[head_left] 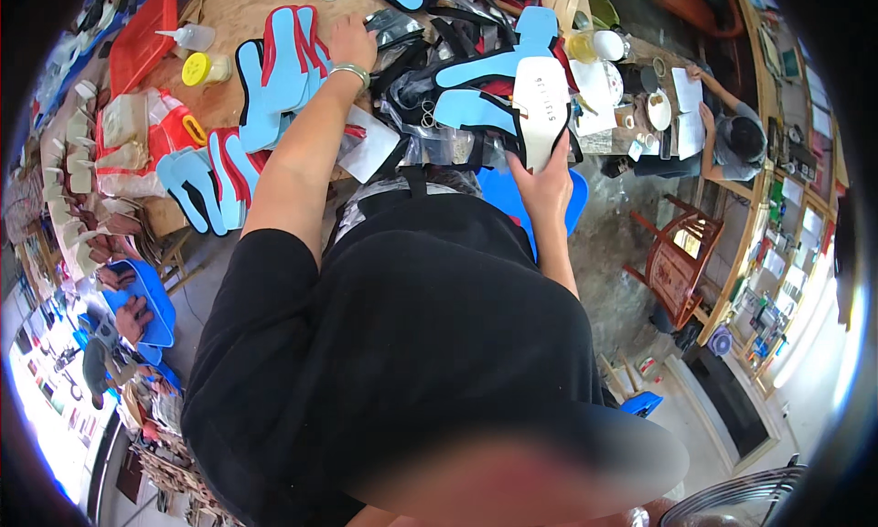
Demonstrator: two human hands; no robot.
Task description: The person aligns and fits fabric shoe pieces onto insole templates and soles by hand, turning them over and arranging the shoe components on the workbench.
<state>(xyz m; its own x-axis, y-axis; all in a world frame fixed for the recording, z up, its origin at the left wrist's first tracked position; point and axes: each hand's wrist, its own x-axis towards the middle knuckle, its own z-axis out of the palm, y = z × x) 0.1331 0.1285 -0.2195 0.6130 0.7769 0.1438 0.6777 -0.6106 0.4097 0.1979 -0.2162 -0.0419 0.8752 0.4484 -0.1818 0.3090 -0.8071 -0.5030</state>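
Note:
My right hand is closed around the narrow end of a white shoe sole with a dark edge, held over the near side of the workbench. Under and beside it lie light-blue sandal pieces with black edging. My left hand, a bracelet at its wrist, reaches across the bench next to a row of blue sandal pieces edged in red. Its fingers look apart, with nothing visible in them. To its right are clear plastic bags and black strap pieces.
A glue bottle, a yellow-lidded jar and a red tray occupy the bench's left. More blue pieces lie near its front edge. Another person sits at the far right with papers; a wooden chair stands behind.

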